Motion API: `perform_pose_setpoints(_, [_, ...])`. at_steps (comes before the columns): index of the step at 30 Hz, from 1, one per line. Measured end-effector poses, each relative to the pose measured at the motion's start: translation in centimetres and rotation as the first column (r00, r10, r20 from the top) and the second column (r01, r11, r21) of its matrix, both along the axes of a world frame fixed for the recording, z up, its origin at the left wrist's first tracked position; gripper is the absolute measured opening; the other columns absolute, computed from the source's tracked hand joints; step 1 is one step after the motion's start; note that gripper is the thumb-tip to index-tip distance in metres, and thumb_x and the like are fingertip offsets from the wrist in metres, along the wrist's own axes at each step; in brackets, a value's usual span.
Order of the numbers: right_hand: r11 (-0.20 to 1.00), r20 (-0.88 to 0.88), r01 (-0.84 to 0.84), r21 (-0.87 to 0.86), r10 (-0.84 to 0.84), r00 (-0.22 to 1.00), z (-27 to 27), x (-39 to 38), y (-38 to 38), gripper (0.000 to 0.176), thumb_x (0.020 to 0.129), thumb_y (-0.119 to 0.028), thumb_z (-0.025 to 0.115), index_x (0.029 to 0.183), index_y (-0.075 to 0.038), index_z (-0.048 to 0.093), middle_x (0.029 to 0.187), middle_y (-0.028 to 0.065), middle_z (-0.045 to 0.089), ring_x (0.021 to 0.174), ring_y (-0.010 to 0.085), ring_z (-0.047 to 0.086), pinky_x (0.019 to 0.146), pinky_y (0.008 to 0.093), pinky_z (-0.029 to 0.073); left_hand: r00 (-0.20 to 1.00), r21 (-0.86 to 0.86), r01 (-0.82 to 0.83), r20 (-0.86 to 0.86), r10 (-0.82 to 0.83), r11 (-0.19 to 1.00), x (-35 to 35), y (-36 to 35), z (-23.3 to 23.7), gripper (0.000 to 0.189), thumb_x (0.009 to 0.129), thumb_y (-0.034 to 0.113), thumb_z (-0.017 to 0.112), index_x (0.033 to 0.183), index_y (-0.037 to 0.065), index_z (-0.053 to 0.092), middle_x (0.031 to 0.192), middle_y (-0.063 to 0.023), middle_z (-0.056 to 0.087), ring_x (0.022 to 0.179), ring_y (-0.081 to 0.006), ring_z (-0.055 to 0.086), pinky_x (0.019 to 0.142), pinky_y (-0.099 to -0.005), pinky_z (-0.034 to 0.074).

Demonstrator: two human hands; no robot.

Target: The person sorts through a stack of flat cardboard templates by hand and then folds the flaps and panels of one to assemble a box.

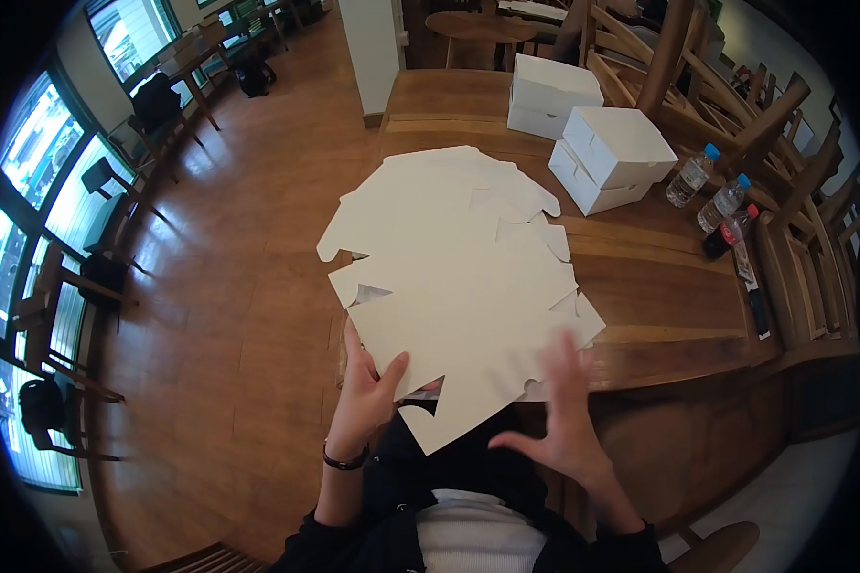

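A stack of flat white die-cut cardboard box blanks (449, 258) lies over the near left part of the table, with notched, slotted edges and one corner jutting past the table toward my body. My left hand (358, 396) holds the left edge of the near sheet, thumb on top and the other fingers partly hidden at its edge. Over by the right edge of the blanks, my right hand (569, 430) is raised with thumb and fingers spread, its fingertips smeared by motion. Nothing shows in its grasp.
Folded white boxes (613, 153) stand at the back of the wooden table (659, 296). Water bottles (691, 176) and a dark red-capped bottle (731, 232) line its right side. Upturned wooden chairs (726, 86) are piled beyond. Wooden floor (229, 315) stretches to the left.
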State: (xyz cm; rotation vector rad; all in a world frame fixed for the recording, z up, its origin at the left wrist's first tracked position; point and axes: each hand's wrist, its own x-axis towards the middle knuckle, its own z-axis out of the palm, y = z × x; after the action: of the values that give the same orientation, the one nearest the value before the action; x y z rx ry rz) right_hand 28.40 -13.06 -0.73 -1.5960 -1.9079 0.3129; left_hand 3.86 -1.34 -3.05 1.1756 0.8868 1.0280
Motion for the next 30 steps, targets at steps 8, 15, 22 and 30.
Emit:
perform_pose_setpoints(8, [0.970,0.480,-0.224,0.095,0.153,0.864,-1.0,1.1,1.2,0.054,0.086,-0.021,0.077,0.139,-0.017,0.066,0.143,0.0067,0.064,0.135,0.0238,0.059,0.122,0.0563,0.034,0.977,-0.106,0.204,-0.034,-0.209,0.973,-1.9,1.5,0.7,0.081,0.101,-0.004,0.055,0.164,0.004,0.004,0.142,-0.0184,0.055,0.129,-0.0169,0.058,0.097,-0.0333,0.054])
perform_pose_setpoints(15, [0.948,0.321,-0.297,0.116,0.247,0.914,-0.3,1.5,2.8,0.027,0.088,-0.013,0.074,0.115,-0.010,0.075,0.117,0.0080,0.076,0.111,0.0227,0.072,0.096,0.0368,0.059,0.611,0.605,0.126,-0.672,0.418,0.786,-2.0,-1.3,5.0,0.043,0.096,0.002,0.065,0.139,0.006,0.061,0.131,-0.0158,0.065,0.122,-0.0326,0.061,0.112,-0.0457,0.043])
perform_pose_setpoints(22, [0.922,0.100,-0.288,-0.260,0.322,0.941,2.8,3.1,9.1,0.023,0.092,-0.033,0.075,0.094,-0.010,0.076,0.079,0.0076,0.072,0.074,0.0275,0.068,0.075,0.0393,0.053,0.620,0.770,0.401,-0.627,0.472,0.496,3.4,-6.0,2.6,0.035,0.090,0.014,0.075,0.124,0.005,0.073,0.135,-0.0136,0.066,0.137,-0.0297,0.056,0.123,-0.0531,0.029])
perform_pose_setpoints(30, [0.976,0.321,-0.217,-0.004,0.207,0.924,0.0,2.4,13.9,0.038,0.094,-0.047,0.071,0.114,-0.015,0.069,0.111,0.0055,0.068,0.111,0.0227,0.059,0.105,0.0480,0.036,0.311,0.531,0.609,-0.843,0.439,0.590,6.0,-5.2,-1.1,0.072,0.099,0.042,0.062,0.151,-0.006,0.046,0.165,-0.0208,0.034,0.154,-0.0311,0.033,0.125,-0.0587,0.024])
